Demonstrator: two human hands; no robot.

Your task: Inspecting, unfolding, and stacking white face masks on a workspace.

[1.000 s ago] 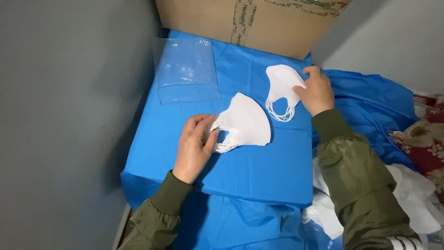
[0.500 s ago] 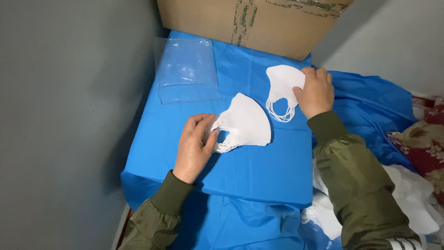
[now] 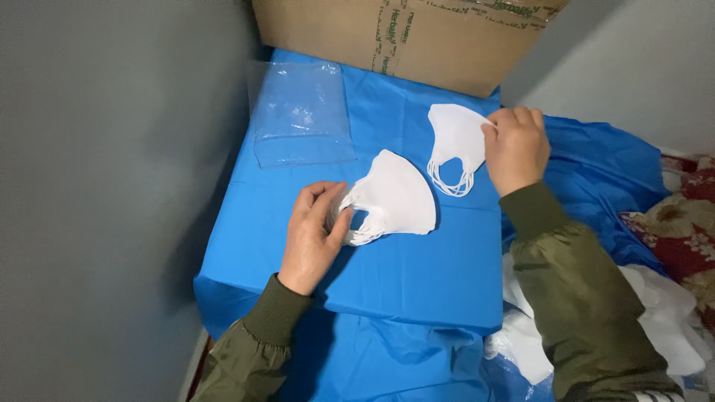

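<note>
Two stacks of folded white face masks lie on a blue cloth-covered surface. My left hand pinches the ear loops of the nearer mask stack at its left edge. My right hand grips the right edge of the farther mask stack, whose loops hang toward me. Both sleeves are olive green.
A clear plastic bag lies flat at the far left of the cloth. A brown cardboard box stands along the far edge. A grey wall is on the left. White bags and patterned fabric lie to the right.
My right hand has shifted slightly on the farther mask stack, fingers now pinching its right edge. My left hand stays on the nearer stack's loops.
</note>
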